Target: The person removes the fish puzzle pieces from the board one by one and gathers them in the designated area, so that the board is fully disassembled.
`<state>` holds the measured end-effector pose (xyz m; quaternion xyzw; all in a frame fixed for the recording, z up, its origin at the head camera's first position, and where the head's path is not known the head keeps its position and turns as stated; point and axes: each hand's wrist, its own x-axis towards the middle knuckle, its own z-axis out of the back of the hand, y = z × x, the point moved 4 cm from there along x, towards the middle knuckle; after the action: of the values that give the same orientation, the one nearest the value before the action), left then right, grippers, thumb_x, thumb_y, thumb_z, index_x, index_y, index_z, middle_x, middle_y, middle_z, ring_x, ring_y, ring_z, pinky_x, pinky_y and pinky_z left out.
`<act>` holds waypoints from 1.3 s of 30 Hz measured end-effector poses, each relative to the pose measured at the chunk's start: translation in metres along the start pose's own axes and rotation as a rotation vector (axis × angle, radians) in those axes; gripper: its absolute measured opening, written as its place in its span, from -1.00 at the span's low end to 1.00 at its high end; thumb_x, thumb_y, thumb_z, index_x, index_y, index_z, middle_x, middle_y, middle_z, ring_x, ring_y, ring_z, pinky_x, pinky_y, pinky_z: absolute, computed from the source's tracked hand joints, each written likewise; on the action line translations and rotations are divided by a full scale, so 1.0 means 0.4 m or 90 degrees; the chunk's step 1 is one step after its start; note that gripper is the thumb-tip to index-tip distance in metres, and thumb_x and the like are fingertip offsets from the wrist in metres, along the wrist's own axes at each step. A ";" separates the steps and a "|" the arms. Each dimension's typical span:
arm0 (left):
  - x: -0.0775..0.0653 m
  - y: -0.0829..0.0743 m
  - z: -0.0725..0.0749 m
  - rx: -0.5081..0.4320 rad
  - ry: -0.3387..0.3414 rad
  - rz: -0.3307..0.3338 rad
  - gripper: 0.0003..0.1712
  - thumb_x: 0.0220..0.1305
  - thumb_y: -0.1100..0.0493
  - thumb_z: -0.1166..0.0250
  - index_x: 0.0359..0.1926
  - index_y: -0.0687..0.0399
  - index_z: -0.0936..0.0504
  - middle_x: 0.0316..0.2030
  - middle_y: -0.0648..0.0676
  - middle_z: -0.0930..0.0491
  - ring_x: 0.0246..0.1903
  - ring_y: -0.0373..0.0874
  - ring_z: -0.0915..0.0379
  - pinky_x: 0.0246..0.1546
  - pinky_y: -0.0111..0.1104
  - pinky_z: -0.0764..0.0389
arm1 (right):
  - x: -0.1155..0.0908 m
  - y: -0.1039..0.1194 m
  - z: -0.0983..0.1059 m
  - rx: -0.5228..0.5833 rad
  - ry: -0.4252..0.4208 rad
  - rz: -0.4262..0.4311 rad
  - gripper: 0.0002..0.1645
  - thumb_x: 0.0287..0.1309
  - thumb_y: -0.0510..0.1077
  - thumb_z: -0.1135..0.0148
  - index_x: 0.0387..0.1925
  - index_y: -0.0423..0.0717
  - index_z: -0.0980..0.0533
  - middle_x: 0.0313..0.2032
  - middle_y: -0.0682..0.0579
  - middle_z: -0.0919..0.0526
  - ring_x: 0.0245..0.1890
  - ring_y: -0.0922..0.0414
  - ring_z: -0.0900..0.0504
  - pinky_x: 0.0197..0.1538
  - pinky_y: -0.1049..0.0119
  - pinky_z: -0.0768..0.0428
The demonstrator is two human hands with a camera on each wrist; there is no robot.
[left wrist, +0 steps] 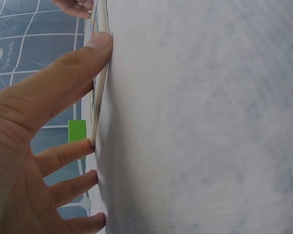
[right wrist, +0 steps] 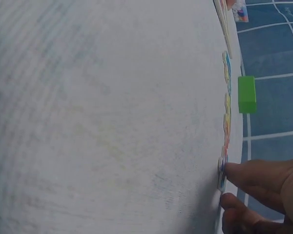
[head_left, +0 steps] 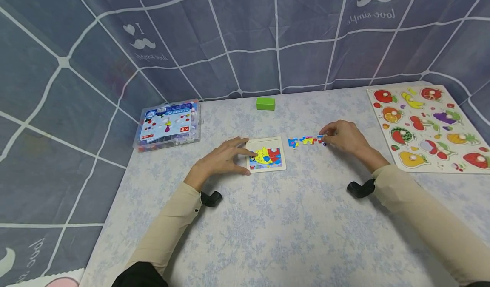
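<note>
A small wooden jigsaw tray point(head_left: 284, 155) lies on the table, partly filled with a yellow, red and blue picture. My left hand point(head_left: 223, 157) rests at its left side with fingers spread. The thumb touches the near left corner, and the index finger reaches over the picture. To the tray's right, loose jigsaw pieces lie in a row, among them a blue piece point(head_left: 293, 143) and a yellow piece point(head_left: 307, 140). At the row's right end my right hand point(head_left: 346, 137) pinches a puzzle piece point(right wrist: 221, 173), which its fingers partly cover.
Behind the tray stands a green block point(head_left: 266, 104). A clear plastic box point(head_left: 168, 125) with a printed label sits at the back left. On the right lies a large fruit puzzle board point(head_left: 432, 127). A dark checked curtain point(head_left: 252, 36) hangs along the table's back edge.
</note>
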<state>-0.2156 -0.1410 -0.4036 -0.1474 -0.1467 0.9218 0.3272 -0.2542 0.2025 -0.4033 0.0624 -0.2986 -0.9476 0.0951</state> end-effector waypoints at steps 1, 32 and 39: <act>0.000 0.000 0.000 0.000 0.001 0.000 -0.29 0.10 -0.23 -0.44 0.27 -0.16 -0.57 0.48 0.17 -0.11 0.49 0.12 0.14 0.42 0.07 0.02 | -0.001 0.000 0.001 0.000 -0.002 -0.002 -0.72 0.22 -0.17 -0.27 -0.08 -0.21 -0.66 -0.22 -0.18 -0.61 -0.26 -0.05 -0.50 -0.25 0.10 -0.44; 0.000 0.004 -0.001 -0.012 -0.001 -0.013 -0.30 0.12 -0.24 -0.42 0.27 -0.18 -0.56 0.48 0.18 -0.11 0.49 0.13 0.16 0.42 0.07 0.02 | 0.036 0.343 -0.238 0.002 0.153 0.227 -0.67 0.19 -0.18 -0.36 0.00 -0.16 -0.66 -0.22 0.00 -0.59 -0.23 0.10 -0.53 -0.13 0.22 -0.55; 0.000 0.003 0.001 -0.015 -0.003 -0.021 -0.31 0.13 -0.22 -0.43 0.27 -0.16 -0.57 0.48 0.20 -0.11 0.49 0.17 0.16 0.42 0.08 0.04 | 0.041 0.349 -0.241 -0.003 0.163 0.182 -0.69 0.17 -0.16 -0.37 -0.03 -0.12 -0.66 -0.22 0.04 -0.60 -0.23 0.11 -0.55 -0.14 0.23 -0.55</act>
<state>-0.2162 -0.1421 -0.4037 -0.1464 -0.1607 0.9148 0.3403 -0.2332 0.0334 -0.4023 0.1392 -0.2874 -0.9094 0.2665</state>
